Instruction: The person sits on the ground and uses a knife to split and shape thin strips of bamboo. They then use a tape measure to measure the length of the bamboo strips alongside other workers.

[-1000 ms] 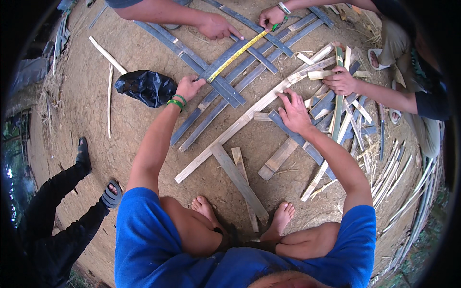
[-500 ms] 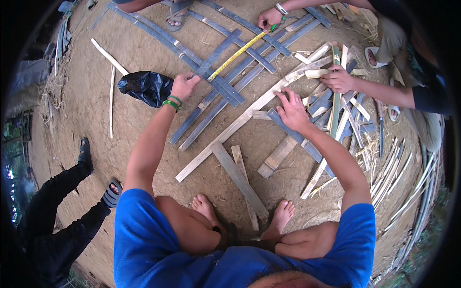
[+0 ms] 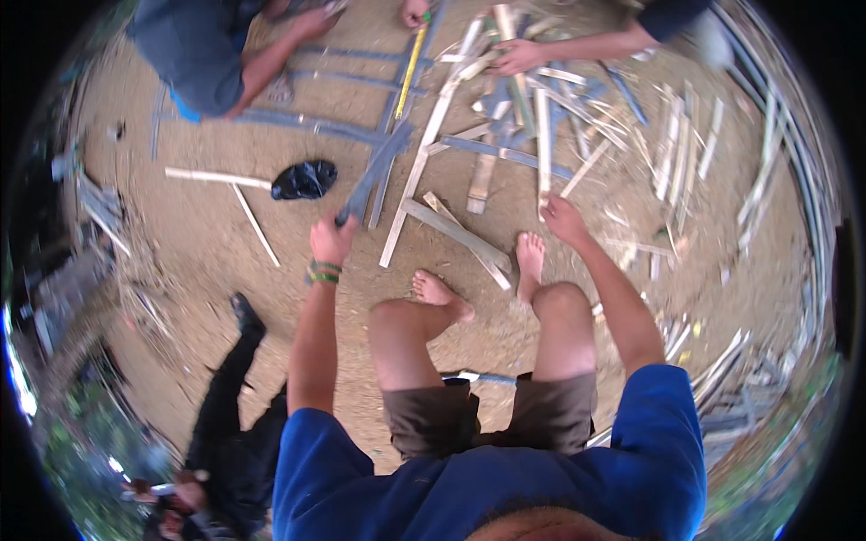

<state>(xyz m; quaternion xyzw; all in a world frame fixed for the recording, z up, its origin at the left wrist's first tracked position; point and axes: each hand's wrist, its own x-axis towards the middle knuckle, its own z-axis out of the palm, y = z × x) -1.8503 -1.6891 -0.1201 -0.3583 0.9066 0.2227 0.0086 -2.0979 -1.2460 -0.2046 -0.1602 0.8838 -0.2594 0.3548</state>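
Observation:
My left hand [image 3: 332, 240] is closed around the near end of a dark grey slat [image 3: 373, 178]. That slat slants up to the right, over the lattice of dark slats [image 3: 343, 129] on the dirt. At the end of a long pale wooden strip [image 3: 543, 144], my right hand [image 3: 563, 221] has its fingers closed on it; blur softens the detail. A yellow tape measure [image 3: 410, 72] stretches along the lattice, its upper end in another person's hand [image 3: 417, 13]. A black plastic bag [image 3: 305, 179] lies left of my slat.
Another person's hand [image 3: 518, 57] touches the pile of pale and dark strips. A person in dark clothing [image 3: 194, 68] crouches at the far left. Grey boards [image 3: 460, 233] lie before my feet. Someone in black trousers [image 3: 233, 361] is at lower left. Long poles [image 3: 783, 117] line the right edge.
My view has tilted back toward my legs. My left hand has drawn the dark slat nearer, and my right hand has moved from the long pale board to the pale strip's near end.

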